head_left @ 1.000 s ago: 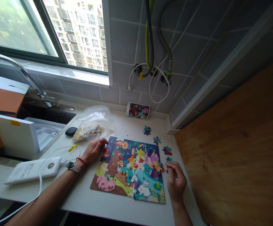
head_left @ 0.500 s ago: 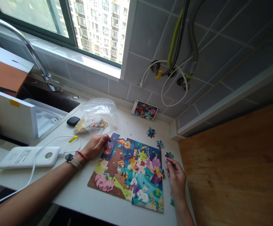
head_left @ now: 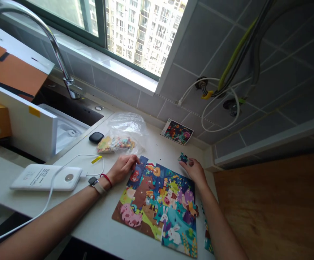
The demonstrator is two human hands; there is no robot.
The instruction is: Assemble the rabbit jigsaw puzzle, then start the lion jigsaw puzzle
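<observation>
**Loose piece (head_left: 183,157) at the fingertips of the right hand (head_left: 196,172)**

A largely joined puzzle (head_left: 157,207) is laid flat on the white counter (head_left: 91,225), at the lower centre of the frame. The loose piece is seen just beyond its upper right edge. The step in hand is judged to be the taking up of that piece: thumb and fingers are set close about it, though whether it is pinched cannot be told. The left hand (head_left: 123,168) is placed well apart from the right, fingers loosely curled at the puzzle's upper left corner; whether anything is gripped there is hidden. For the next move, a light pinch by the edges seems called for, with the joined part kept steady. More pieces (head_left: 208,238) are partly covered by the right forearm, lower right.
</observation>
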